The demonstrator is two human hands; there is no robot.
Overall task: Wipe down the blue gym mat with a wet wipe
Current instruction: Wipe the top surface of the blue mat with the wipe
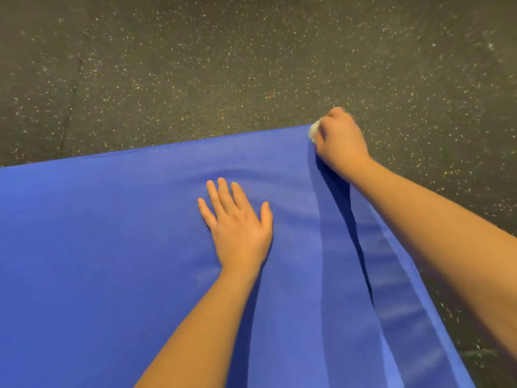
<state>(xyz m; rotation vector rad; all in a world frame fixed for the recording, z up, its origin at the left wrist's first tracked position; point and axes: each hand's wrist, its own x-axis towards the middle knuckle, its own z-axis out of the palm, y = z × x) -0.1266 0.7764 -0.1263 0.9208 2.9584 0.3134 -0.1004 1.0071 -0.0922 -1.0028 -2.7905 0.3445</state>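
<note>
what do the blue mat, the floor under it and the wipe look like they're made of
The blue mat looks like vinyl-covered foam: smooth, with a slight sheen and soft creases along its right side. The floor is likely rubber gym flooring, matte dark with pale flecks. The wipe is a pale crumpled wad gripped in the right hand, probably damp nonwoven fabric, though too little shows to be sure.

A gym; speckled black rubber floor [223, 65]; blue mat [98, 261].
</note>
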